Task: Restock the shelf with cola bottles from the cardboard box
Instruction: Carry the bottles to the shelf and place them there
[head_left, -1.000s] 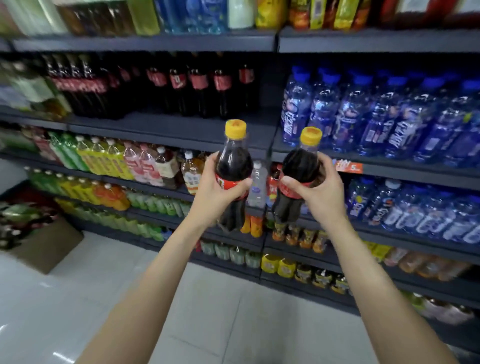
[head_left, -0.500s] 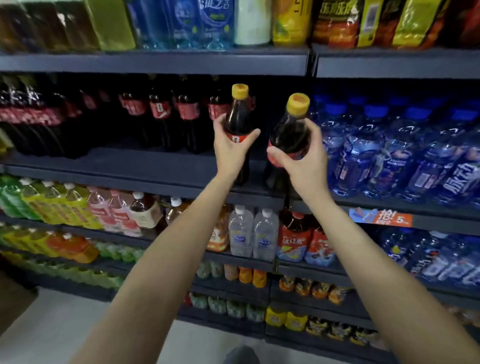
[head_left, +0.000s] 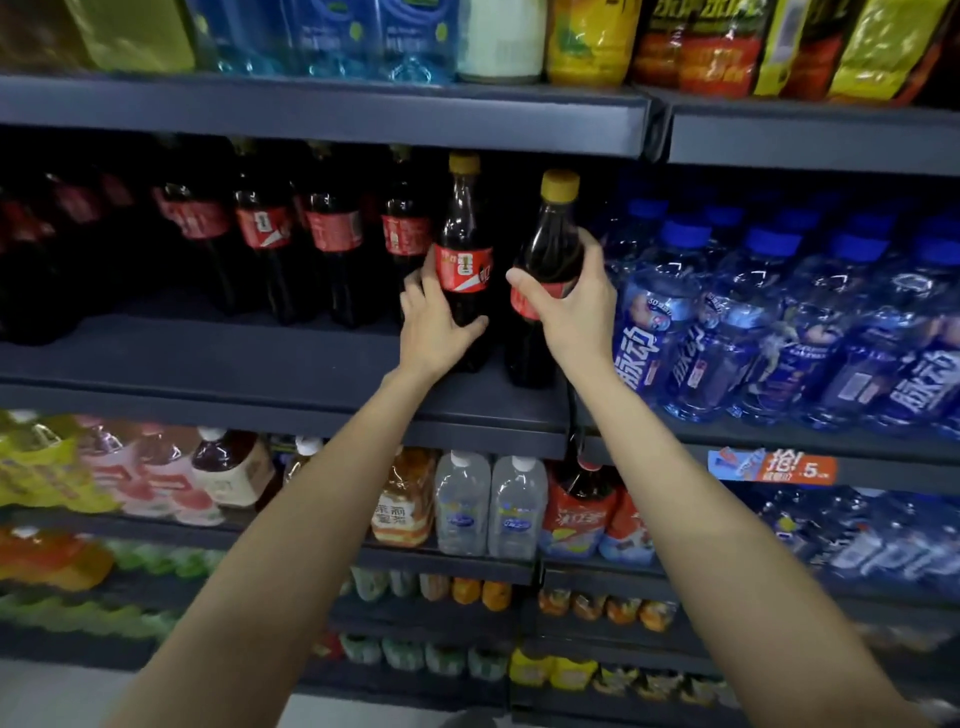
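Shelf of dark grey metal (head_left: 322, 410) first: both yellow-capped cola bottles sit on its right end, probably filling the gap beside the water. Left hand (head_left: 434, 332) clamped around the left cola bottle (head_left: 462, 260), right hand (head_left: 571, 306) around the right cola bottle (head_left: 553, 249)

You are seeing two cola bottles with dark brown contents: the left cola bottle (head_left: 464, 260) is showing a yellow cap and a red label crossed by a white stripe; the right cola bottle (head_left: 551, 249) is showing a yellow cap and a red label. The shelved cola row (head_left: 291, 234) is wearing red labels on near-black bodies. The shelf (head_left: 260, 364) is appearing dark grey-blue. The water bottles (head_left: 779, 322) are glinting clear blue, with blue caps and blue labels bearing white characters. The price tag (head_left: 774, 466) is showing orange and blue with white print.
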